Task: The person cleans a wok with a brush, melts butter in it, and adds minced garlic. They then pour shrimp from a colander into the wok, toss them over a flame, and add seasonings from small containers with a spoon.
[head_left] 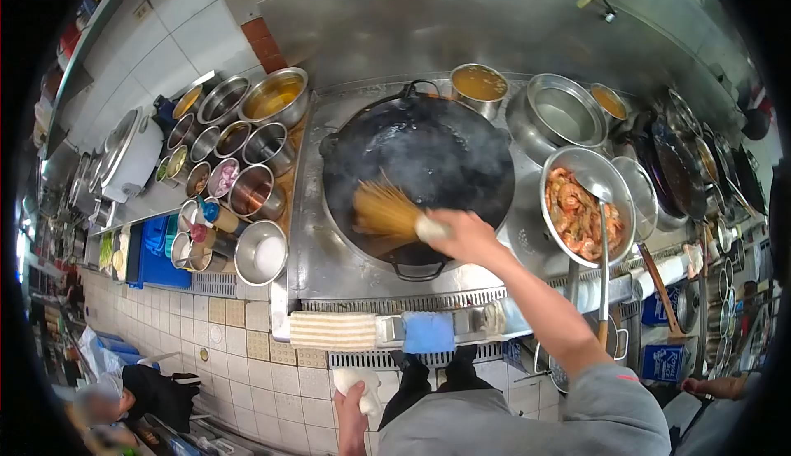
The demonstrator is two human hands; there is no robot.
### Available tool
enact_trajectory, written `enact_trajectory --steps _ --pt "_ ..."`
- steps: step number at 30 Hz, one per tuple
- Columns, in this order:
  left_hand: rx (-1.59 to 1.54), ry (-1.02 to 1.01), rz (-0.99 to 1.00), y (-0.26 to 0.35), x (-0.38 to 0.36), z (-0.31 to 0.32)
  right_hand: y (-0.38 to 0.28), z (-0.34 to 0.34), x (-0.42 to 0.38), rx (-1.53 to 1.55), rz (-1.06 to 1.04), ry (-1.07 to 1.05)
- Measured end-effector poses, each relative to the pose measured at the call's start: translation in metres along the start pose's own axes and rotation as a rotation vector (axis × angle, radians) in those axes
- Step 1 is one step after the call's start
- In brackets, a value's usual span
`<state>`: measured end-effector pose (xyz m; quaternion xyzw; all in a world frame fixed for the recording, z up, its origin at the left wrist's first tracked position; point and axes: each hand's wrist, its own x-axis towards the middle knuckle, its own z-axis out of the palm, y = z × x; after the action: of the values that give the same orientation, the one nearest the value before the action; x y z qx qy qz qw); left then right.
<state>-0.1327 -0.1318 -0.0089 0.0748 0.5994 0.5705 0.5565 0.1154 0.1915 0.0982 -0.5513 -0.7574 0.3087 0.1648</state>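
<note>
Right hand [465, 238] wrapped round the pale bound handle of a tan bristle brush [386, 211], I had its splayed bristles inside the large black round wok [418, 168], toward its near left side, under rising steam. Down by the patterned floor tiles [255, 374], my left hand [353, 406] gripped a bunched off-white cloth [359, 390].

So your right hand [465, 238] has the brush [387, 211] down in the steaming wok [437, 155], left hand's [352, 411] holding a white cloth [362, 386], shrimp bowl [554, 159] off to the right.
</note>
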Motion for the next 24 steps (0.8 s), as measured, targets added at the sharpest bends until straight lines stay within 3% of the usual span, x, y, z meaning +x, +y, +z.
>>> enact_trajectory --steps 1,2,3,5,7,9,11,13,15,17,19,21,23,24 --pt "0.012 -0.005 0.005 -0.001 0.001 -0.002 0.003 0.023 0.042 0.024 -0.022 0.094" --pt "0.006 0.007 0.004 -0.005 0.001 -0.005 -0.004 0.04 0.079 0.132 0.109 0.168" --pt "0.018 0.007 -0.008 -0.008 0.005 -0.009 -0.008 0.06 0.108 0.43 0.263 0.26" --pt "0.043 -0.002 -0.022 -0.007 0.008 -0.016 -0.008 0.081 0.111 0.493 0.152 0.317" --pt "0.0 0.001 -0.017 -0.006 0.013 -0.015 -0.005 0.066 0.063 0.251 -0.104 0.203" --pt "0.006 -0.011 -0.014 0.004 0.014 -0.015 0.013 0.037 0.016 -0.045 -0.165 0.04" --pt "0.016 -0.009 -0.005 0.013 0.016 -0.015 0.027 -0.006 -0.001 -0.382 -0.046 0.006" --pt "0.008 -0.028 -0.023 0.022 0.022 -0.01 0.052 -0.049 0.024 -0.508 0.064 0.098" --pt "0.05 -0.076 -0.017 0.023 0.037 0.003 0.06 -0.062 0.073 -0.482 0.109 0.366" --pt "0.094 -0.13 -0.012 0.027 0.05 0.028 0.061 -0.035 0.117 -0.374 0.141 0.477" --pt "0.164 -0.203 0.03 0.035 0.062 0.064 0.03 0.006 0.119 -0.171 0.13 0.421" --pt "0.142 -0.199 -0.011 0.032 0.074 0.096 0.022 0.049 0.095 -0.265 -0.092 0.353" --pt "0.137 -0.224 -0.077 0.037 0.083 0.123 0.013 0.045 0.045 -0.33 -0.207 0.267" --pt "0.093 -0.25 -0.112 0.039 0.086 0.135 0.008 0.03 0.02 -0.377 -0.165 0.191"
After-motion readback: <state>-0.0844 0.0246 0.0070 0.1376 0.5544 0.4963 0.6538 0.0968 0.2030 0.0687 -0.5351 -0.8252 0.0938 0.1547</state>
